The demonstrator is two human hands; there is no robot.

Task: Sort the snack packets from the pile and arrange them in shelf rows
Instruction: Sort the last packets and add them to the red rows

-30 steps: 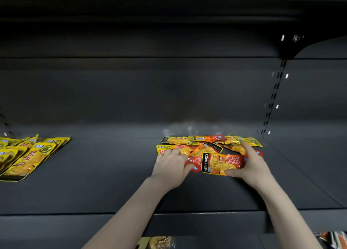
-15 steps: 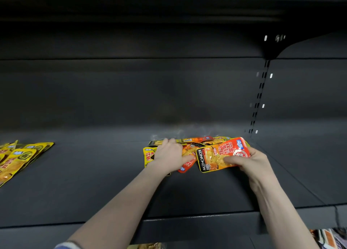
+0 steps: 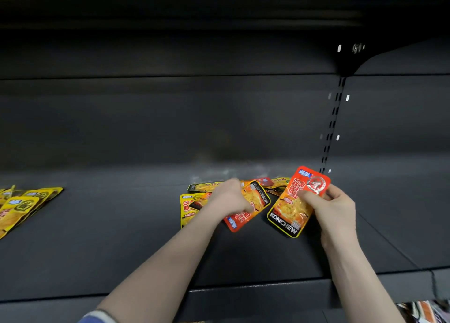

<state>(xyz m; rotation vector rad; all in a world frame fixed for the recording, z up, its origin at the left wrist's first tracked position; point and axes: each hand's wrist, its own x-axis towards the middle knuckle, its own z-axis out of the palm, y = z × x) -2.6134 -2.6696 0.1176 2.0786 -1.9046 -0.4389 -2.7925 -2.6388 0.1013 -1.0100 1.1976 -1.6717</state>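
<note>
Dark metal shelf [image 3: 121, 237] in a store unit: the right hand [image 3: 334, 209] pinches an orange snack packet [image 3: 298, 200] between thumb and fingers, lifted clear of the pile [image 3: 194, 202] just left of it. The left hand [image 3: 230, 197], fingers curled, grips a second orange packet [image 3: 253, 204] on the pile. Yellow packets [image 3: 22, 207] lie in a row far left.

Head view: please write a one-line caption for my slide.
Right hand lifts an orange packet from the pile while left hand grips another; yellow packets lie at left.
</note>
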